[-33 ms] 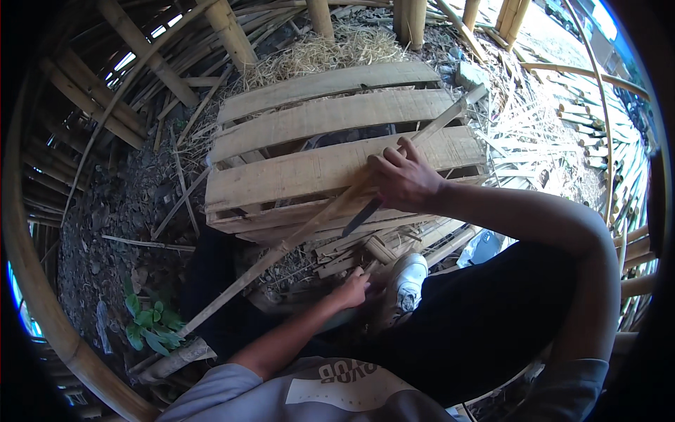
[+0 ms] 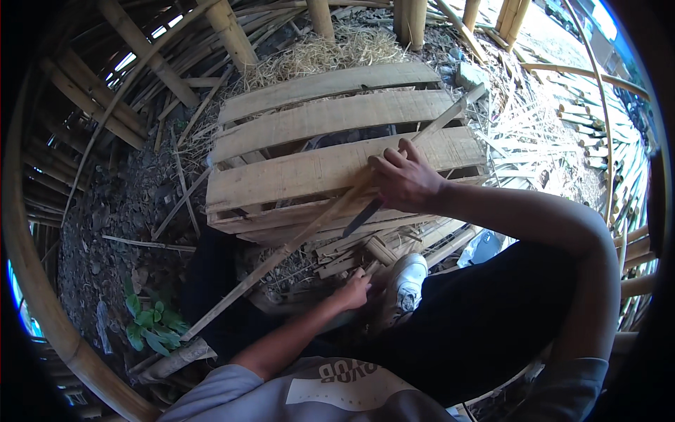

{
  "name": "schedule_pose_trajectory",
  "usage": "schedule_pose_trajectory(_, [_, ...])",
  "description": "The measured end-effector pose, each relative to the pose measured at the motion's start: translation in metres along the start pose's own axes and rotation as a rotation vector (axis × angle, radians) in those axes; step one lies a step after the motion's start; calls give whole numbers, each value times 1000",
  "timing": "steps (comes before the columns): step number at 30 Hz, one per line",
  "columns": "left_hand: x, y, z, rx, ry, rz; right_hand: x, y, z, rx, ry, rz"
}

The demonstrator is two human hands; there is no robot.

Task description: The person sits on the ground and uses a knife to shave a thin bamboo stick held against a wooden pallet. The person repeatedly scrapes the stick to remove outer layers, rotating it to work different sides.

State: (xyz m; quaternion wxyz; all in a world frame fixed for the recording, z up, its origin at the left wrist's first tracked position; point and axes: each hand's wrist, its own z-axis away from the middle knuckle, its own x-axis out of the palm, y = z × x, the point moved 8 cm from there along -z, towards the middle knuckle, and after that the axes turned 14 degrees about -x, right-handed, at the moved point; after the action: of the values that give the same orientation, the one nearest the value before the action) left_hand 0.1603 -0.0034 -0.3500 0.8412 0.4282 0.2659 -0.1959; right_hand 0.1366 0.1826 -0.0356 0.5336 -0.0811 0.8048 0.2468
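Note:
A long bamboo strip (image 2: 271, 261) slants across the front of a slatted wooden crate (image 2: 281, 176), its lower end near a green plant. My right hand (image 2: 408, 177) is closed on a knife, above the crate's front slat and against the strip. The knife's dark blade (image 2: 363, 217) points down toward the lower left; its handle is hidden in my fingers. Lower down, my left hand (image 2: 351, 290) is closed round the thin handle of a wooden mallet-like tool (image 2: 380, 250), whose blocky head lies beside my white shoe (image 2: 408, 281).
Bamboo offcuts (image 2: 337, 261) lie between the crate and my feet. Straw (image 2: 323, 56) is heaped behind the crate. A leafy plant (image 2: 151, 323) grows at the left, near a curved bamboo pole (image 2: 60, 330). Cut bamboo poles (image 2: 629, 176) are piled at the right.

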Motion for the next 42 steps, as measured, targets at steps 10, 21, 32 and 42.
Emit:
schedule_pose_trajectory(10, [-102, 141, 145, 100, -660, -287, -17, 30, 2, 43, 46, -440])
schedule_pose_trajectory(21, [-400, 123, 113, 82, 605, -516, -22, 42, -6, 129, -32, -497])
schedule_pose_trajectory(32, [-404, 84, 54, 182, 331, -592, 4, 65, -1, 150, -95, -651])
schedule_pose_trajectory(42, [-408, 127, 64, 254, 435, -613, -9, 87, -5, 129, -257, -562])
